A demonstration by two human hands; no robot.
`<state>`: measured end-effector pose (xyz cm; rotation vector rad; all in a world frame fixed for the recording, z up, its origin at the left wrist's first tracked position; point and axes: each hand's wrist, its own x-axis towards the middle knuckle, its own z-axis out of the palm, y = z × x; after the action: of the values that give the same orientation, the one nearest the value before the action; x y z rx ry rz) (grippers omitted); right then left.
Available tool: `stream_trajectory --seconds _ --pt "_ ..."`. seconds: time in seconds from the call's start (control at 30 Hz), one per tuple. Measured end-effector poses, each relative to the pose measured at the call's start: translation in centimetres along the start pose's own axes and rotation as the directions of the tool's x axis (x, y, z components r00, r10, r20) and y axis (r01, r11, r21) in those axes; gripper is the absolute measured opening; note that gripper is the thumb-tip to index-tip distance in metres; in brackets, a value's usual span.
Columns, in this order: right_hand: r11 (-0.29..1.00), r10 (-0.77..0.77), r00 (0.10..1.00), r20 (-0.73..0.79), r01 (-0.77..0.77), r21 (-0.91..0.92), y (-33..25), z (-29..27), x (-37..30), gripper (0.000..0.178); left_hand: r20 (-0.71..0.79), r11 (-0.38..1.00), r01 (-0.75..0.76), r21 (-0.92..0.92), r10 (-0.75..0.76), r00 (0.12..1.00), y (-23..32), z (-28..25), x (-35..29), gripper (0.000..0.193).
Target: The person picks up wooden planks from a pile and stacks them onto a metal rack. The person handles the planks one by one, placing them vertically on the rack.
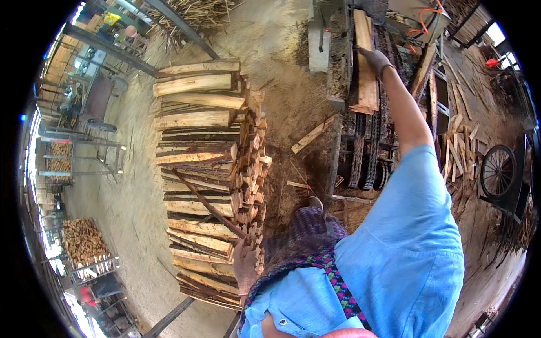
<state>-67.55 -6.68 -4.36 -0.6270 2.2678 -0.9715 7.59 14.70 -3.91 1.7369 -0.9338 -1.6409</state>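
Observation:
In a dark grey glove, my right hand (pixel 376 61) reaches forward and grips the side of a pale wooden board (pixel 369 93). That board lies lengthwise on a machine bed with metal chains (pixel 363 149), against another pale piece. My left hand (pixel 245 265), in a pinkish glove, is low beside a long stack of split wood (pixel 200 208). Its fingers close round the near end of a thin dark strip of wood (pixel 205 204), which slants across the stack; the grip is partly hard to see.
A loose slat (pixel 313 134) lies on the floor between stack and machine. Offcuts (pixel 459 149) are heaped at right near a spoked wheel (pixel 498 170). Another wood pile (pixel 84 239) stands at far left, below a cart (pixel 98 98). Thin sticks (pixel 194 17) lie at the back.

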Motion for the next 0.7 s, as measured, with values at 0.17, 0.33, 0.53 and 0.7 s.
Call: stream_trajectory --seconds 0.17,0.33,0.53,0.7 --pt "0.926 0.046 0.998 0.031 -0.055 0.373 3.1 1.1 0.2 0.079 -0.066 0.988 0.126 -0.085 -0.132 0.989 -3.2 -2.3 -0.6 0.066" --pt "0.844 0.086 0.989 0.122 -0.137 0.518 0.1 0.3 3.7 0.078 -0.128 0.997 0.058 0.043 -0.052 0.99 -1.4 -1.0 -0.7 0.063" --pt "0.996 -0.062 0.998 -0.03 0.06 -0.07 -0.1 -1.6 5.1 0.093 -0.131 0.958 0.248 -0.143 -0.267 0.955 -0.7 -0.5 -1.8 0.071" --pt "0.944 -0.08 0.984 -0.16 0.024 -0.329 -2.1 1.0 5.4 0.108 -0.002 0.984 0.167 0.059 -0.168 0.986 -0.1 0.4 -0.7 0.063"
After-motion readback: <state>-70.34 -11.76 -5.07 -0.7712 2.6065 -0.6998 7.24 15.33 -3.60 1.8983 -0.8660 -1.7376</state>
